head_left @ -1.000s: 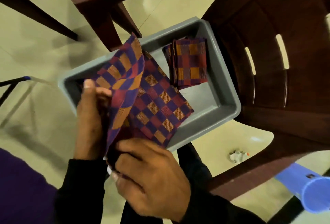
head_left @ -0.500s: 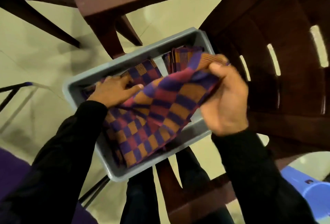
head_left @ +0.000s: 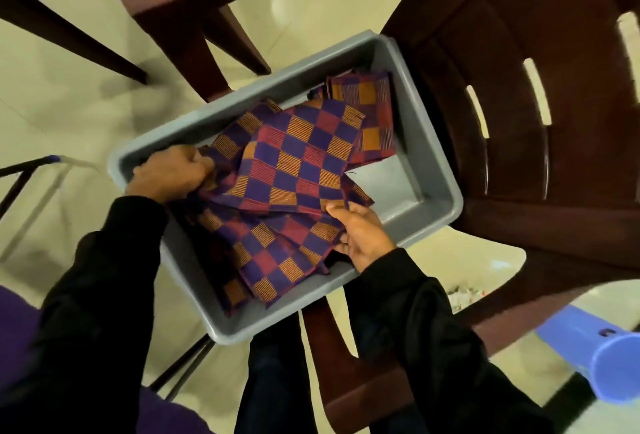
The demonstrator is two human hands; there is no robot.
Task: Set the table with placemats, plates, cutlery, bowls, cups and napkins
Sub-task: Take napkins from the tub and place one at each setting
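A grey plastic tub rests on a dark brown chair and holds several checked purple, red and orange cloth napkins. One folded napkin lies on top in the middle. My left hand grips its left edge at the tub's left wall. My right hand pinches the near right corner of the napkins. More unfolded napkins lie underneath, and a folded stack sits at the tub's far end.
The dark brown plastic chair carries the tub, and a second chair's legs stand beyond it. A blue plastic stool leg is at the lower right. Crumpled paper lies on the pale tiled floor.
The napkin held up in both hands has come down into the tub and now lies flat on the pile. My right hand moved from the far right corner to the near corner.
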